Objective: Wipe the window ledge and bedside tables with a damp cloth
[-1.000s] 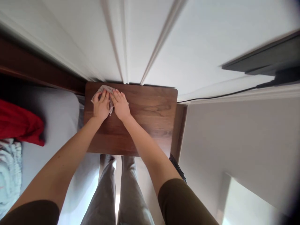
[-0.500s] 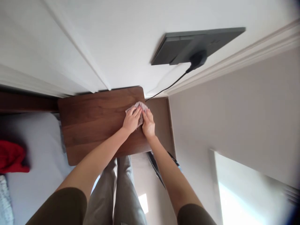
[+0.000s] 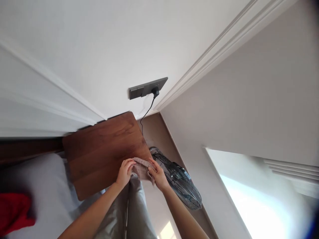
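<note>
My left hand (image 3: 124, 173) and my right hand (image 3: 158, 176) both grip a crumpled grey-pink cloth (image 3: 142, 169) between them. The cloth hangs at the near right edge of a dark walnut wooden tabletop (image 3: 99, 152), and one end of it rests on the wood. Its middle is gathered between my fingers, and part of it is hidden by them. Both hands sit close together at that edge.
A black wire fan guard (image 3: 176, 179) stands on the floor right of the tabletop. A grey bed sheet (image 3: 42, 176) with a red cloth (image 3: 13, 210) lies left. A black cable runs from a wall socket panel (image 3: 148, 88) behind the tabletop.
My hands have moved from the middle of the tabletop to its near right edge, carrying the cloth. The view has tilted and swung, bringing the fan into sight and making the socket panel smaller.
</note>
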{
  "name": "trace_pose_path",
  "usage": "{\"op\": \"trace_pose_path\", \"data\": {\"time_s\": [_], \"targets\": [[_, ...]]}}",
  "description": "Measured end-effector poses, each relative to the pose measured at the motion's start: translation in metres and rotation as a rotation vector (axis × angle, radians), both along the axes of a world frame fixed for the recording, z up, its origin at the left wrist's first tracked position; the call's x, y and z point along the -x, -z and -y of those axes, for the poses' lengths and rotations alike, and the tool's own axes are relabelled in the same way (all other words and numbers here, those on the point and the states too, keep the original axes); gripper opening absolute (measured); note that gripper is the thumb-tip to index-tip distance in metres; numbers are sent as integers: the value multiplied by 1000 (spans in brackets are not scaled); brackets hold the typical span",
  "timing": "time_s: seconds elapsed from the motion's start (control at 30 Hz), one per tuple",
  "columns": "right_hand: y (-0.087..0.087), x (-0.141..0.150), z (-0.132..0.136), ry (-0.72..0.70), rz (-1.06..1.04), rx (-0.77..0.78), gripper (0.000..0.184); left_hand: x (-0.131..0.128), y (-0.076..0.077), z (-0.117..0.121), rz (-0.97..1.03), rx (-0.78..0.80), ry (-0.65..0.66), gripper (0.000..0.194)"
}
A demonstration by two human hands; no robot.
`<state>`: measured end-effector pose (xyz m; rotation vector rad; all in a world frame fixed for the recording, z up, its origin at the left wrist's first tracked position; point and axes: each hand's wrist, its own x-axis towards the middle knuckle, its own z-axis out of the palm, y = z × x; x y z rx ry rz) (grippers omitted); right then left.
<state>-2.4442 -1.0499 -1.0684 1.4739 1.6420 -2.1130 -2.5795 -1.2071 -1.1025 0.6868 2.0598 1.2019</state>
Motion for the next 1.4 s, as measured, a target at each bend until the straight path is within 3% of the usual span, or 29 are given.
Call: {"op": "trace_pose_path", "data": {"time_s": [0.13,0.2,0.3,0.37,0.47,0.57,0.63,0.83,1.0,1.2,1.4], "targets": [[-44,40,-64,0,11,483,44,63,-37,-38,302,-166,-84,19],[-62,69,-94,89,-103,486,43,82,-48,-66,457,-200,-128,15],[-86,122,-131,249,-322,311,48,91,-62,-121,702,-260,-182,16],[-99,158,-155,250,-393,118,44,93,-72,-162,850,-358,-231,23],[-112,204,-193,166,-371,-478,26,102,-89,-217,1034,-522,-295,39],[-111,238,-227,48,-303,-1074,11,117,-102,-254,1125,-653,-307,55],[-104,252,-243,-33,-284,-1263,11,125,-105,-269,1134,-706,-303,61],[-81,270,-260,-193,-257,-1459,21,134,-95,-285,1118,-757,-268,65],[-77,278,-264,-269,-231,-1526,31,138,-88,-287,1126,-754,-221,67],[-79,283,-254,-288,-246,-1449,33,139,-84,-283,1102,-756,-249,66],[-77,289,-228,-289,-308,-1387,33,138,-78,-264,1062,-738,-312,68]]}}
